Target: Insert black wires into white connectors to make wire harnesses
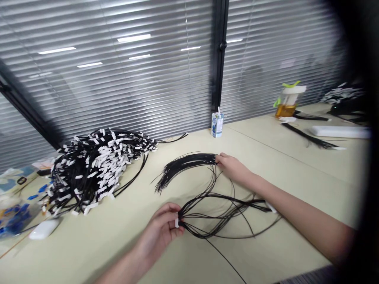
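My left hand pinches a white connector near the front of the table. From it several thin black wires fan out to the right in loose loops, passing near my right forearm. Farther back, my right hand has its fingers closed at the right end of a straight bundle of black wires. That bundle lies curved on the table, its loose ends spreading to the left. My right fingertips partly hide the end they are on.
A large heap of black cables with white connectors lies at the left. Nearby are a white rounded case and a bag with blue pieces. A drink carton stands by the blinds; a jug of amber liquid stands back right.
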`<act>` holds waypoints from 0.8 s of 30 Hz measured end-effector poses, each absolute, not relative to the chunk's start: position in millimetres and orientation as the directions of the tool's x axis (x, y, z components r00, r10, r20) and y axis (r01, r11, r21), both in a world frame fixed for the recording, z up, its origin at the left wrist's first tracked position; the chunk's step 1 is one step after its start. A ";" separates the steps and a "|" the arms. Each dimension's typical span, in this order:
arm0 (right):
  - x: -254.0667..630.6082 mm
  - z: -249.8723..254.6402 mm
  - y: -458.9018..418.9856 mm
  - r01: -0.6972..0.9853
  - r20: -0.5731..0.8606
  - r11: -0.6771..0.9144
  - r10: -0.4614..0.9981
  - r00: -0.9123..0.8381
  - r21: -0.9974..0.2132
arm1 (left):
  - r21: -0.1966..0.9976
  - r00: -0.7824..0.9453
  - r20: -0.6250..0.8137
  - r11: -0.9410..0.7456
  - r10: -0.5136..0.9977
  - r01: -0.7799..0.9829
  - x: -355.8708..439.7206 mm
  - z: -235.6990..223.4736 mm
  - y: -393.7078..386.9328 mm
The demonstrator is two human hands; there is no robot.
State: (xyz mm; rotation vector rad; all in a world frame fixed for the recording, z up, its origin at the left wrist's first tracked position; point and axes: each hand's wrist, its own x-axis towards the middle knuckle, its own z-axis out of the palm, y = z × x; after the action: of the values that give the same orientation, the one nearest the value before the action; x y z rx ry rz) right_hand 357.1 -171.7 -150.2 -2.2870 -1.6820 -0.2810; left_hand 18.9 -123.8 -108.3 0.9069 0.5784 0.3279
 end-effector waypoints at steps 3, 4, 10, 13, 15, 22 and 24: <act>355.4 -150.0 -171.2 0.948 0.318 -0.305 0.893 0.317 -0.088 | 0.815 0.798 -0.329 0.578 0.505 -0.030 19.5 -109.4 -123.1; 354.3 -150.1 -171.0 0.944 0.320 -0.320 0.889 0.327 -0.077 | 0.816 0.797 -0.329 0.578 0.506 -0.030 19.6 -110.0 -122.8; 347.9 -150.9 -170.6 0.916 0.337 -0.401 0.861 0.381 -0.013 | 0.818 0.799 -0.328 0.574 0.503 -0.026 18.5 -112.4 -122.5; 348.0 -151.1 -170.6 0.910 0.341 -0.416 0.856 0.388 0.009 | 0.819 0.801 -0.327 0.573 0.501 -0.023 18.4 -112.1 -122.8; 348.3 -151.0 -170.6 0.910 0.340 -0.413 0.859 0.382 0.022 | 0.820 0.802 -0.325 0.571 0.500 -0.024 18.6 -111.8 -122.7; 347.9 -147.0 -172.3 0.914 0.336 -0.405 0.867 0.369 0.041 | 0.822 0.804 -0.323 0.569 0.499 -0.023 18.4 -112.3 -122.5; 347.6 -144.6 -173.7 0.918 0.335 -0.395 0.870 0.361 0.036 | 0.823 0.802 -0.325 0.568 0.500 -0.021 18.5 -112.0 -122.7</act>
State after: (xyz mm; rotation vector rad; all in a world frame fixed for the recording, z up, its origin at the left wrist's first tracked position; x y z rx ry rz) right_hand 347.6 -173.7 -144.6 -2.4583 -1.6297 -0.4546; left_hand 18.5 -122.7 -112.0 0.9259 0.5778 0.3270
